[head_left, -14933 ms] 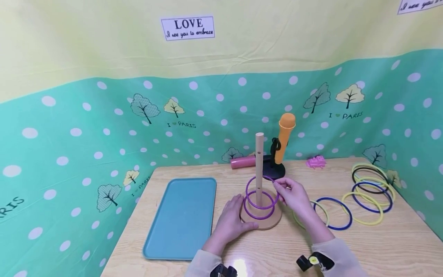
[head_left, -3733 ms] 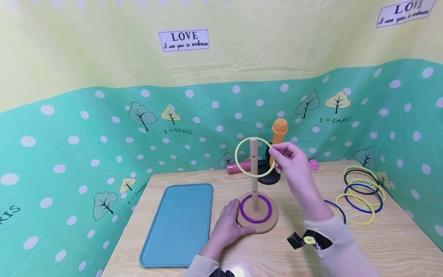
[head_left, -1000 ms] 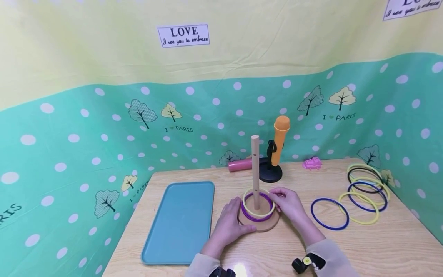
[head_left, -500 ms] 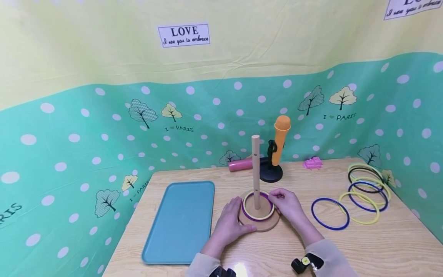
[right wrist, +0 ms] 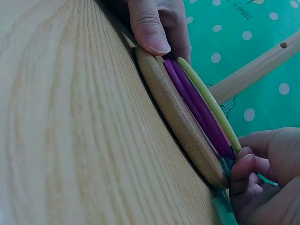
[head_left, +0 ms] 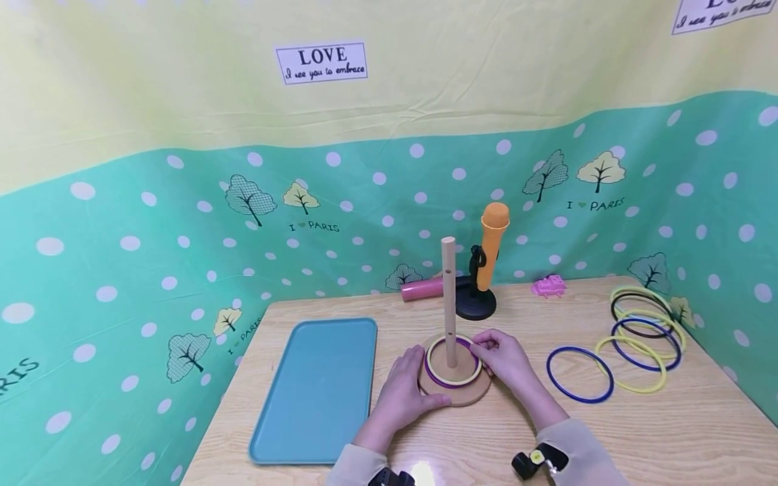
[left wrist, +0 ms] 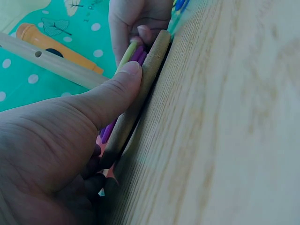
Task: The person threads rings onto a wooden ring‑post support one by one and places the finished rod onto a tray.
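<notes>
A wooden peg (head_left: pixel 448 290) stands on a round wooden base (head_left: pixel 457 393) in the middle of the table. Purple rings (right wrist: pixel 197 108) lie around the peg on the base, with a yellow-green ring (head_left: pixel 439 346) on top of them. My left hand (head_left: pixel 402 393) grips the base's left rim, its thumb (left wrist: pixel 123 86) pressed on the edge. My right hand (head_left: pixel 506 359) sits at the base's right side and pinches the yellow-green ring (left wrist: pixel 125 55) between its fingertips (right wrist: pixel 243 164).
A teal tray (head_left: pixel 316 388) lies left of the base. A blue ring (head_left: pixel 579 375) and a heap of yellow, blue and dark rings (head_left: pixel 647 331) lie to the right. Behind stand an orange microphone (head_left: pixel 494 236), a pink cylinder (head_left: pixel 423 289) and a pink toy (head_left: pixel 550 286).
The yellow-green ring came down over the peg in my right hand. A second ago it sat tilted above the purple rings; now it lies flat on them. My left hand has stayed.
</notes>
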Demonstrator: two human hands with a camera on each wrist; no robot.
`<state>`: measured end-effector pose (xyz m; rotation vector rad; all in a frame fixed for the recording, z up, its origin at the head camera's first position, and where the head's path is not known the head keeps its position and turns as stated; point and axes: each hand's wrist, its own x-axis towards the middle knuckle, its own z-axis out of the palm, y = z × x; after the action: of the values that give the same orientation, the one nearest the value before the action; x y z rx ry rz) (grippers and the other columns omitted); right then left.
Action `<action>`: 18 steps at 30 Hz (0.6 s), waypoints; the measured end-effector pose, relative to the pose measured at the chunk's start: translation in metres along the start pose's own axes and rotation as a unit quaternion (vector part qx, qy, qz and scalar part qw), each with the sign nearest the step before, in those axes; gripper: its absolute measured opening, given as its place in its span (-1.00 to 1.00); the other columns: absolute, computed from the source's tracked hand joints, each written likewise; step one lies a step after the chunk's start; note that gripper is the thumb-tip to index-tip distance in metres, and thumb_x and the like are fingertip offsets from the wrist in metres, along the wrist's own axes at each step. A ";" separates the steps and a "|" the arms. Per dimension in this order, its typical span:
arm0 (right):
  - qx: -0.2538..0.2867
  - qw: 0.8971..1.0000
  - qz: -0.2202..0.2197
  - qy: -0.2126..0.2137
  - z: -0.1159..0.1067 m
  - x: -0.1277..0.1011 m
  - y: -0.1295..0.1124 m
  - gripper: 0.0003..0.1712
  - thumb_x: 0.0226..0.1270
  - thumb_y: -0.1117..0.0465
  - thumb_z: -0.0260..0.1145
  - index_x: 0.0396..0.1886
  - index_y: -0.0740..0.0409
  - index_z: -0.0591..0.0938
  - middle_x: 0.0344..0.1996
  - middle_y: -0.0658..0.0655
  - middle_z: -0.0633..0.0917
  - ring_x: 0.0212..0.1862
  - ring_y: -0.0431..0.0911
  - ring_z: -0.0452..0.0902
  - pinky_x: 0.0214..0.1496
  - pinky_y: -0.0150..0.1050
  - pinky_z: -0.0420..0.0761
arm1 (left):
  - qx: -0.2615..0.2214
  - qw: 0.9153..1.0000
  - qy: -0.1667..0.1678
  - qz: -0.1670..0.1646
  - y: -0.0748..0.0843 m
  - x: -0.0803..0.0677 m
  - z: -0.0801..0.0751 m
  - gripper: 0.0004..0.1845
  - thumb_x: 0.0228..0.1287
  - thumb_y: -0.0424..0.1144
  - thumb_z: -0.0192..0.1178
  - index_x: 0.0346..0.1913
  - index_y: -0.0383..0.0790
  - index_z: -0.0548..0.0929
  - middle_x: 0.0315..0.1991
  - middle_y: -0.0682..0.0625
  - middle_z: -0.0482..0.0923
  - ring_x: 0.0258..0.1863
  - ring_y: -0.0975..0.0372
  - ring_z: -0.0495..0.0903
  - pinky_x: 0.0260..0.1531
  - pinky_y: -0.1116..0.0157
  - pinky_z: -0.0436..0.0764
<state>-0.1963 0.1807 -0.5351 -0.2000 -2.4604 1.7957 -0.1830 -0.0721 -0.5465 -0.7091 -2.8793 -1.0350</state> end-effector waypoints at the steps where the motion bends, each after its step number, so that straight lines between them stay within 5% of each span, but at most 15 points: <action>1: -0.004 1.000 0.000 -0.001 0.000 0.000 0.000 -0.84 0.51 0.37 0.46 -0.01 0.34 0.74 -0.46 0.07 0.62 -0.54 -0.16 0.50 -0.57 -0.40 0.54 | 0.001 1.000 0.000 -0.001 0.000 0.000 0.000 0.28 0.11 0.17 0.73 0.67 -0.47 0.28 0.62 -0.38 0.33 0.66 -0.18 0.27 0.70 -0.11 0.20; 18: -0.016 1.000 0.003 0.002 -0.007 -0.003 -0.006 -0.79 0.55 0.33 0.46 0.05 0.36 0.73 -0.35 0.12 0.64 -0.45 -0.13 0.55 -0.54 -0.39 0.58 | -0.005 1.000 -0.003 -0.002 -0.001 0.000 0.000 0.27 0.11 0.17 0.72 0.68 -0.47 0.27 0.63 -0.37 0.32 0.67 -0.17 0.24 0.72 -0.10 0.16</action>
<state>-0.1921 0.1854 -0.5271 -0.2138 -2.4906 1.7578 -0.1829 -0.0728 -0.5467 -0.7073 -2.8839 -1.0489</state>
